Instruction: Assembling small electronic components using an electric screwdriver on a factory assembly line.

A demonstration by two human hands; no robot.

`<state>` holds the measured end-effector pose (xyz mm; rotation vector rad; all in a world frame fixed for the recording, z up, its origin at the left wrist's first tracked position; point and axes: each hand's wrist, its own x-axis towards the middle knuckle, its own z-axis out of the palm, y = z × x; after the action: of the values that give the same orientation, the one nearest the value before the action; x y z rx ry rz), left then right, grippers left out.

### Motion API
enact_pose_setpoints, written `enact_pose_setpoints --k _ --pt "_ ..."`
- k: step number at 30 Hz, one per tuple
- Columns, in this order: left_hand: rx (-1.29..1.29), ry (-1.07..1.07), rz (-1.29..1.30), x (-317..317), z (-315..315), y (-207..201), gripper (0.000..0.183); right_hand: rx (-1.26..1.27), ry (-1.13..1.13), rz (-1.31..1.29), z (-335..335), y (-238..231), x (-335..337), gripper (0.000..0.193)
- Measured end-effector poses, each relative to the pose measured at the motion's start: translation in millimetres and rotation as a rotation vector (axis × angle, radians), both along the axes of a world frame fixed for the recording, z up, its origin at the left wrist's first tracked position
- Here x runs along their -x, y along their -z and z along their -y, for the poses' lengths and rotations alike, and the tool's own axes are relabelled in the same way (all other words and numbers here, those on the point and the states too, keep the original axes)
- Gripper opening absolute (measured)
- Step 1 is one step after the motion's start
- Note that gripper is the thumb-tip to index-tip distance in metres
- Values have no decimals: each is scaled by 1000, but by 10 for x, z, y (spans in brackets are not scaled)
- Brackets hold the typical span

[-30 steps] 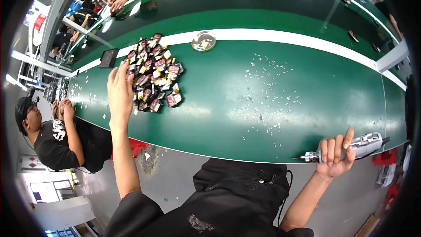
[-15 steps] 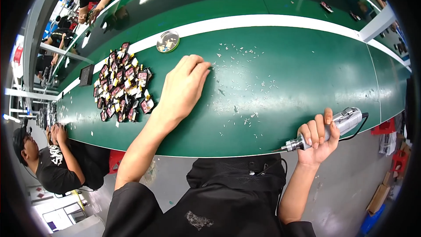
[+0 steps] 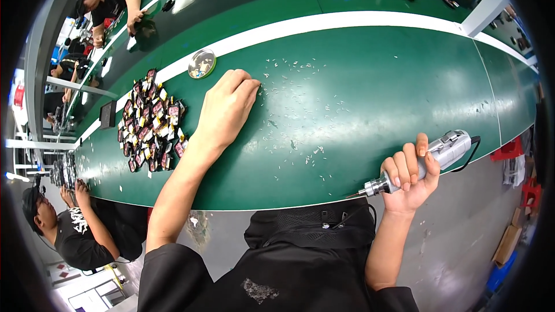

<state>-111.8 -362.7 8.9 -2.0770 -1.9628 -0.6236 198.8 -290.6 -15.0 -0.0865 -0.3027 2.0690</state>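
My left hand (image 3: 228,107) reaches over the green worktable, thumb and fingertips pinched together at the left edge of many tiny whitish slivers (image 3: 295,144). Whatever lies between those fingertips is too small or hidden to make out. At the table's front edge, my right hand (image 3: 411,173) is wrapped round a silver electric screwdriver (image 3: 451,149). Its thin bit points left, and a black cord leaves its rear end. Left of my left hand lies a heap of small black modules (image 3: 151,124) with pinkish and yellow parts.
A round clear dish (image 3: 202,64) with small pieces stands beyond the heap. Further left sits a black tray (image 3: 108,115). A white strip (image 3: 347,19) borders the table's far side. One co-worker (image 3: 81,219) works at the left, another (image 3: 110,0) across the table.
The whole view has shifted, so most table items appear further left. My left hand keeps its pinch beside the slivers, and my right hand still grips the electric screwdriver.
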Motion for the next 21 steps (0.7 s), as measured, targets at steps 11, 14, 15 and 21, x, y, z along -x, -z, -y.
enact_pose_setpoints --k 11,14,15,21 --pt "-14 -68 145 20 -40 56 13 -12 2 16 13 -7 -19 9" --pt "-30 -106 175 80 -37 107 12 -6 12 20 18 -2 -21 8" --pt "-37 -121 196 106 -32 114 12 -3 9 19 18 -6 -19 8" --pt "-48 -81 277 117 23 71 11 -5 16 23 13 -11 -1 9"
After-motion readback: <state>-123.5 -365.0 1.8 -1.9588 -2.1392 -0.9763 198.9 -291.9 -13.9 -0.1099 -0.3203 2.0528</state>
